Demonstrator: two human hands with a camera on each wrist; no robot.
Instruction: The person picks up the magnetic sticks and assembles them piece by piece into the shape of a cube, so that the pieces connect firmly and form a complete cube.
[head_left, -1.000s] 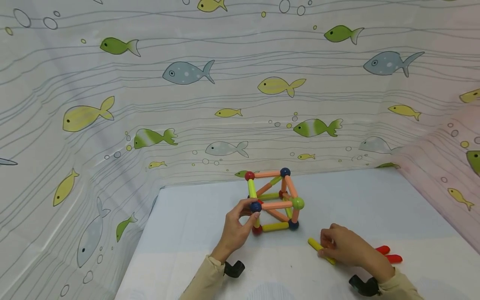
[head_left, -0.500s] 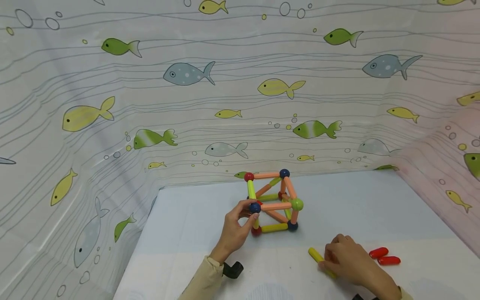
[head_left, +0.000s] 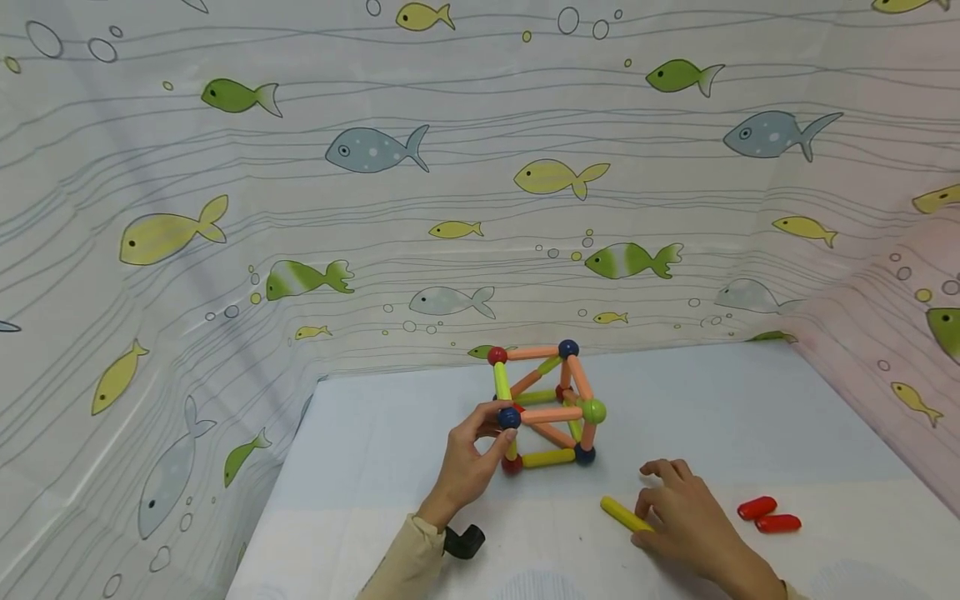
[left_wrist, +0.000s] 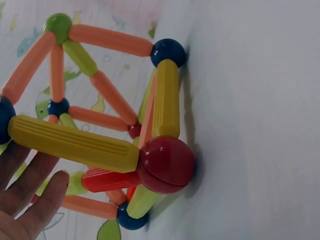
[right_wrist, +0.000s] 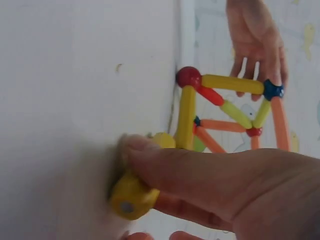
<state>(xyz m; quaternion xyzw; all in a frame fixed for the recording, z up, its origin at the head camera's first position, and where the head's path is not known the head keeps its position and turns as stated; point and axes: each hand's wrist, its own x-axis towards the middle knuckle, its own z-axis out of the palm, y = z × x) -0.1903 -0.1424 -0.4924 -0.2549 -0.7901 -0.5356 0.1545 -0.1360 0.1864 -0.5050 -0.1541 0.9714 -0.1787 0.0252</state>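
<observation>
Left hand: my left hand steadies the cube frame of rods and balls, thumb and fingertips closed on the dark blue ball at its near upper corner; the wrist view shows my fingers lying just behind the front yellow upright.

Right hand: my right hand lies on the surface and pinches the loose yellow rod, thumb curled over it in the wrist view.

Where the rod is: on the surface, in front of and to the right of the frame, apart from it.

Doing it well: I judge the rod should be lifted by its middle so both ends stay free, and brought to a ball end-on. My left grip should stay light but firm, so that the joints do not come apart when the new piece goes on.

Spare pieces: two red rods lie side by side, further right.

Surface: pale blue-white and smooth.

Room: a curtain printed with fish and bubbles hangs round the back and both sides.
</observation>
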